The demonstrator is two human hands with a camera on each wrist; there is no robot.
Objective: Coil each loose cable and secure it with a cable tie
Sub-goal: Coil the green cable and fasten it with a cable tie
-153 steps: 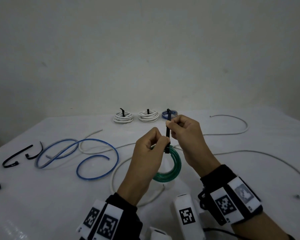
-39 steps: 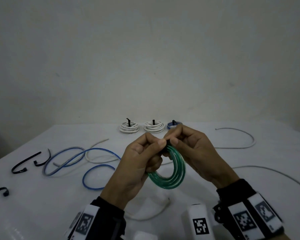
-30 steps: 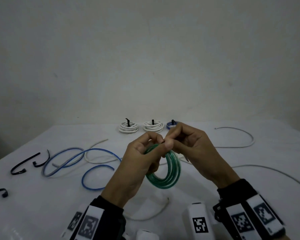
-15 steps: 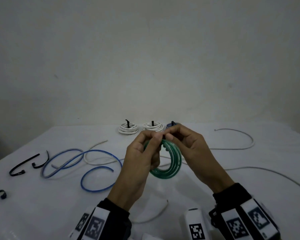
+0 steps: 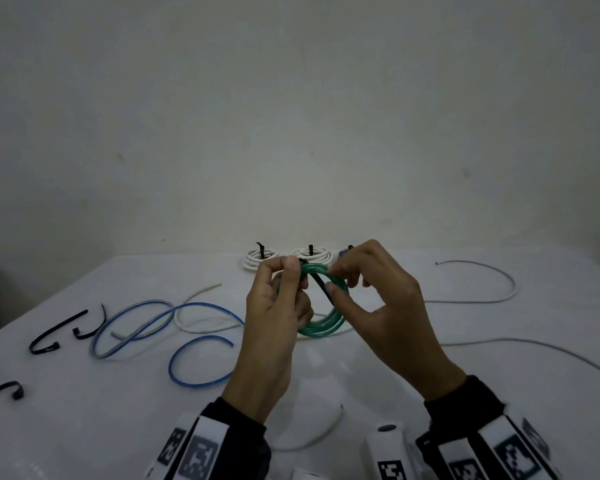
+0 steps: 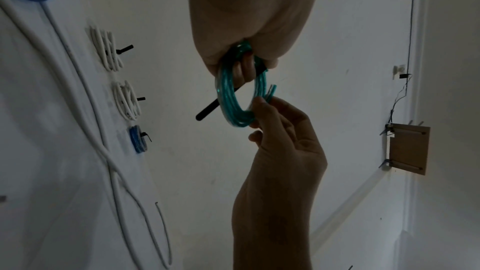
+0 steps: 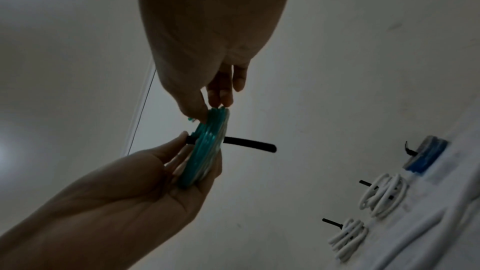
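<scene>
Green coil (image 5: 321, 322) held upright above the bench (image 5: 465, 368), between both hands, in front of three finished coils at the far edge. Left hand (image 5: 274, 327) clamped on the coil's top: thumb and forefinger pinching the turns where the black cable tie (image 5: 323, 287) wraps them, other fingers (image 6: 245, 69) curled through the ring. Right hand (image 5: 385, 306) pinching the coil's right rim between thumb and fingertips, close beside the tie's free tail, which pokes out away from the body in the wrist views. Cut end of the green cable sticking up by the right thumb.

Judged light and springy: smooth plastic sheath, several stacked turns, likely to fan apart or slip sideways if released before the tie bites. Best held right at the tie, squeezing all turns flat together, with the stray end tucked under the band. Tie itself stiff and thin; tail best gripped near the head for a straight pull. Whether the tie is fully cinched cannot be told.

Left on the bench: loose blue cable (image 5: 174, 323), white cable (image 5: 201, 325), grey cable (image 5: 482, 296), spare black ties (image 5: 58, 332).
</scene>
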